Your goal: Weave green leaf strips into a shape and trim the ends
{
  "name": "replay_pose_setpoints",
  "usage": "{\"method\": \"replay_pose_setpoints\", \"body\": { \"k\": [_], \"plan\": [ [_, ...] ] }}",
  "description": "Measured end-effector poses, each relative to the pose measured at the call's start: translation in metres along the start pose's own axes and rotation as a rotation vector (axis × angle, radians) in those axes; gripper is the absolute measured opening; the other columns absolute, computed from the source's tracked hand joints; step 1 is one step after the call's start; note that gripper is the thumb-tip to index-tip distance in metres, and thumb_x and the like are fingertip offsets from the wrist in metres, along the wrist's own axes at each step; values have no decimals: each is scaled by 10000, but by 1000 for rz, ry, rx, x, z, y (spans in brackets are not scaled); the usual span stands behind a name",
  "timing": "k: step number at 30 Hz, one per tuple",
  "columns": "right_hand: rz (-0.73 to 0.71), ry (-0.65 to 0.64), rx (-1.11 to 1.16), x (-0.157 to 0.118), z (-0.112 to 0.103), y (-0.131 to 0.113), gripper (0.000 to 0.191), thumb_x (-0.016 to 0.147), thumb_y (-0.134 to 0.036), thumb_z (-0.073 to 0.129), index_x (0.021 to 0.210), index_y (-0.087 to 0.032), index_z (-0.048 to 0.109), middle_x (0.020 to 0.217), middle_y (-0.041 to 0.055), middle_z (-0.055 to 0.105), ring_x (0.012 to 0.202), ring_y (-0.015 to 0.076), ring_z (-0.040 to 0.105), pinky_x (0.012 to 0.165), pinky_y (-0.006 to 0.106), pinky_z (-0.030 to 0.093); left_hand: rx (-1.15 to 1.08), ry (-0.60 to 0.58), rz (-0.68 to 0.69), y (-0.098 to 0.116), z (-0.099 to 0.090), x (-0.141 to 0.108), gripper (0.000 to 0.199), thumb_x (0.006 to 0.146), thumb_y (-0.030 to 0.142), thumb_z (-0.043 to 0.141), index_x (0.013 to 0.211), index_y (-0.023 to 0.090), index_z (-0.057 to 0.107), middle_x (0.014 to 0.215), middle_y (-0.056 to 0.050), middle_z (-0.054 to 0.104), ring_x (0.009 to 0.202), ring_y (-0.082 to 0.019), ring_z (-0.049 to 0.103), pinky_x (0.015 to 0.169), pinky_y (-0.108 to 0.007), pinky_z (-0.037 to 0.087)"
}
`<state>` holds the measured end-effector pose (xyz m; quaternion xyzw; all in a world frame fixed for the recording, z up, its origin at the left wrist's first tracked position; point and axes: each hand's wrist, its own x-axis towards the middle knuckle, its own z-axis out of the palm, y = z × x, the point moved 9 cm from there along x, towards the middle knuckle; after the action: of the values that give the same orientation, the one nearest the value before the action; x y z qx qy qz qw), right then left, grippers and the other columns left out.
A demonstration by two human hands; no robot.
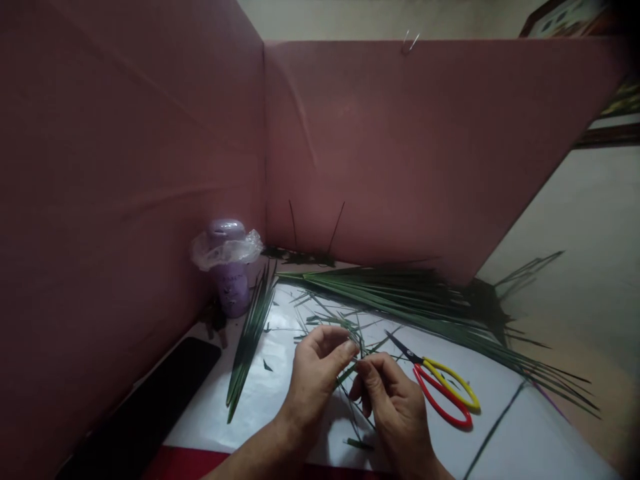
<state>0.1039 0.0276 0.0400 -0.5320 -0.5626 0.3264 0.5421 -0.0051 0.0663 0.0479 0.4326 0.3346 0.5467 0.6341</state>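
Observation:
My left hand is closed, thumb against fingers, near the middle of the white sheet. Close beside it, my right hand pinches with thumb and forefinger. Between them runs a narrow green leaf strip, its ends partly hidden by the fingers. Thin cut leaf pieces lie scattered just beyond the hands. To the right of my right hand rest scissors with one yellow and one red handle, blades pointing away to the left. A short green scrap lies below the hands.
A long palm frond stretches across the back to the right edge. Folded leaves lie on the left. Behind them stands a purple cup with clear plastic around it. A black flat object sits at left; pink panels enclose the table.

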Motion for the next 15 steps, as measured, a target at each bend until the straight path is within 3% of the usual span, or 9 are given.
{"method": "replay_pose_setpoints", "body": {
  "k": [3, 6, 8, 11, 15],
  "plan": [
    [-33, 8, -35, 1, 3, -7, 261, 885, -361, 453, 683, -203, 501, 554, -19, 517, 487, 119, 448, 469, 229, 351, -1, -89, -54, -5, 8, 0, 160, 701, 286, 644, 704, 127, 626, 628, -13, 566, 567, -119, 502, 552, -241, 400],
    [-110, -53, -149, 4, 2, -24, 264, 896, -346, 417, 697, -203, 516, 571, -12, 526, 494, 127, 460, 488, 241, 360, 35, -41, -26, 0, 6, -1, 139, 692, 272, 646, 691, 134, 621, 631, -3, 574, 561, -106, 491, 539, -222, 389],
    [-210, -134, -344, 7, -7, -34, 209, 896, -317, 408, 805, -203, 558, 659, 10, 574, 574, 148, 509, 554, 258, 382, 79, -2, -3, 4, 4, -2, 129, 684, 263, 654, 676, 139, 622, 594, 13, 560, 537, -86, 468, 528, -201, 375],
    [-244, -152, -796, 14, -46, -21, 181, 875, -250, 393, 848, -209, 567, 784, 47, 591, 698, 190, 541, 652, 307, 386, 94, 1, -42, 2, 5, -3, 141, 692, 268, 640, 648, 139, 603, 528, 30, 524, 454, -56, 405, 454, -181, 328],
    [-135, -227, -1230, 16, -100, 33, 213, 777, -142, 410, 906, -183, 574, 785, 87, 574, 751, 243, 547, 669, 339, 382, 66, -6, -120, -3, 8, -4, 108, 677, 220, 629, 653, 138, 564, 544, 17, 550, 400, -43, 392, 383, -169, 275]
  ]
}}
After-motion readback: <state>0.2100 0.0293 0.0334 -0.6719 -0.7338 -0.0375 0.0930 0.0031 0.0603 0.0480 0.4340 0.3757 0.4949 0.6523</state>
